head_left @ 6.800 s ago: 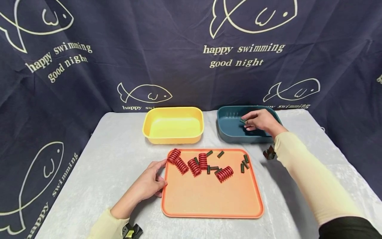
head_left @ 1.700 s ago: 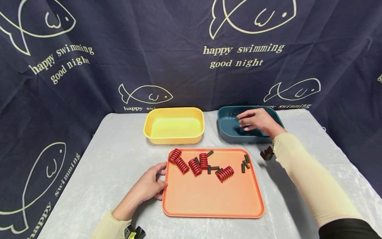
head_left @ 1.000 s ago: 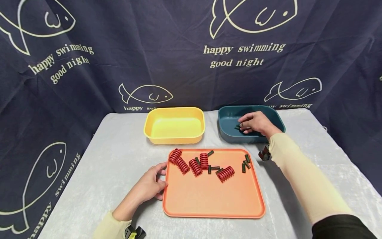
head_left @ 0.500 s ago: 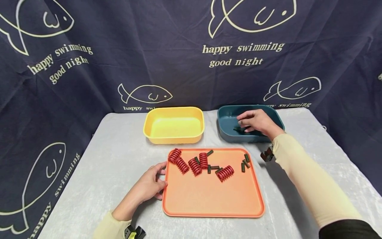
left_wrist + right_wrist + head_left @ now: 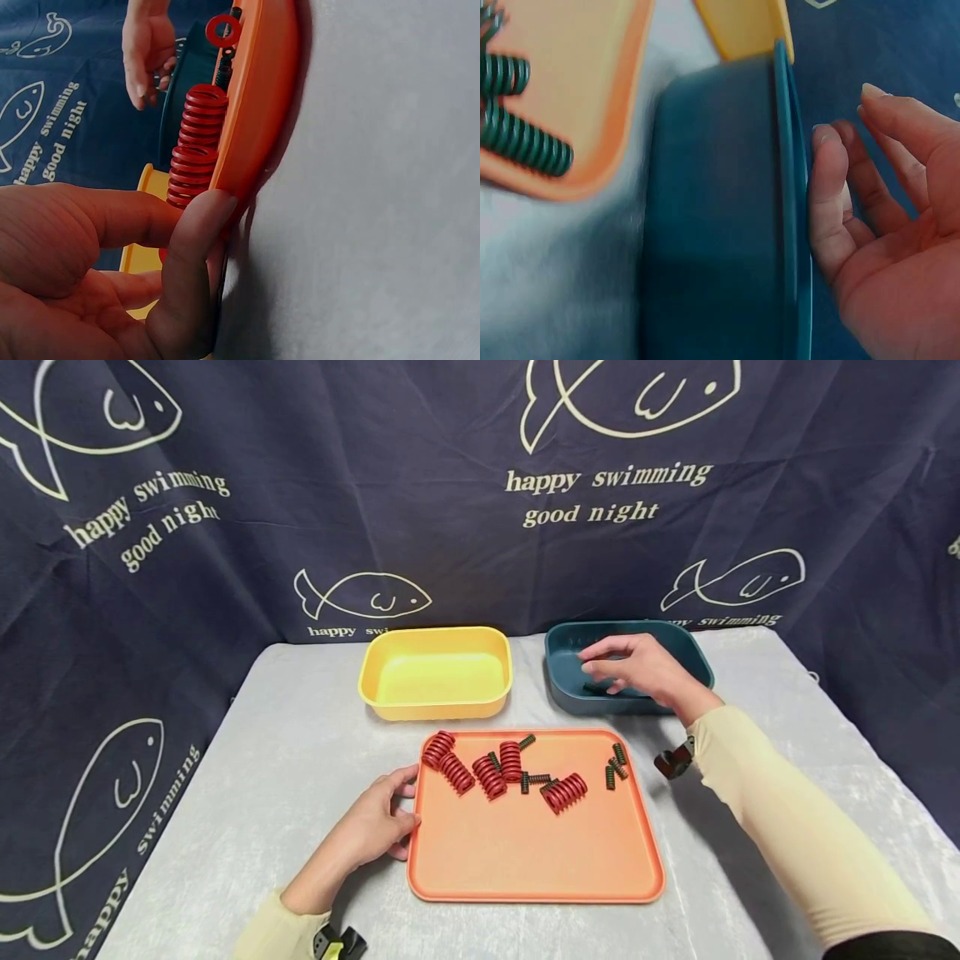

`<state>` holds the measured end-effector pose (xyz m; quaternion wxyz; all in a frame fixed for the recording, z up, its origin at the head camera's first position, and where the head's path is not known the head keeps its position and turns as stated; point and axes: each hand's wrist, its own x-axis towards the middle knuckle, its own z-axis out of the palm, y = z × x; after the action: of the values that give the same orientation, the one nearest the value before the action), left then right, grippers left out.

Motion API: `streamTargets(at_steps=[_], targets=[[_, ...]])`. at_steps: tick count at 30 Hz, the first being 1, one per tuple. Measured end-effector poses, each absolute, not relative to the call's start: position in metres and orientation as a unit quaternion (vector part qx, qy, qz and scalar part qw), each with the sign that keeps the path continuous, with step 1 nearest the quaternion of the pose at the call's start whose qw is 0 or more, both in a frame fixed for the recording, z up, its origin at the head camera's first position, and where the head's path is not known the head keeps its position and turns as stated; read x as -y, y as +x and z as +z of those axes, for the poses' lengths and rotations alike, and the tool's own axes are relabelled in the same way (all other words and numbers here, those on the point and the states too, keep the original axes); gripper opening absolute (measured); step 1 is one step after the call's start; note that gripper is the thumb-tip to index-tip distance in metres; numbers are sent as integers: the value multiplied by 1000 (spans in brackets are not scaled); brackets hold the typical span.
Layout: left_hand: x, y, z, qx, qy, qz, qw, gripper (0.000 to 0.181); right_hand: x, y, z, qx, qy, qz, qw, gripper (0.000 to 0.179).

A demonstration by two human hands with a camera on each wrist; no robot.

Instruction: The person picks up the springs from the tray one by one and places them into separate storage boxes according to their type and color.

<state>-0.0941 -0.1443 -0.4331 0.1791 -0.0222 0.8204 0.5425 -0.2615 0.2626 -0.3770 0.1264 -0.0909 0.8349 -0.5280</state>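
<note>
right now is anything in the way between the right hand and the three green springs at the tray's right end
Yes: the near wall of the teal bin stands between the right hand, over the bin, and those green springs. Beyond it lie only table and the far rim of the orange tray.

Red springs (image 5: 566, 792) and smaller green springs (image 5: 611, 777) lie on the tray (image 5: 532, 856).

Red springs (image 5: 566, 793), green springs (image 5: 529, 142), orange tray (image 5: 536, 852), seemingly teal bin (image 5: 600, 704), fish-patterned cloth (image 5: 450, 527)
</note>
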Motion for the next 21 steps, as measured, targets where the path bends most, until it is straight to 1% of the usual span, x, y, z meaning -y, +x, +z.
streamTargets(at_steps=[4,10,16,21], targets=[[144,-94,-434,-821,-24,542,180,72,-255,-252,-373,-826,-102,-538,132,48],[144,-94,-434,-821,-24,541,180,72,-242,-243,-374,-813,-125,-550,144,41],[144,-94,-434,-818,-23,546,181,72,-227,-232,-378,-797,-156,-559,170,37],[144,-94,-435,-817,-24,547,181,72,-216,-225,-384,-784,-161,-563,205,36]])
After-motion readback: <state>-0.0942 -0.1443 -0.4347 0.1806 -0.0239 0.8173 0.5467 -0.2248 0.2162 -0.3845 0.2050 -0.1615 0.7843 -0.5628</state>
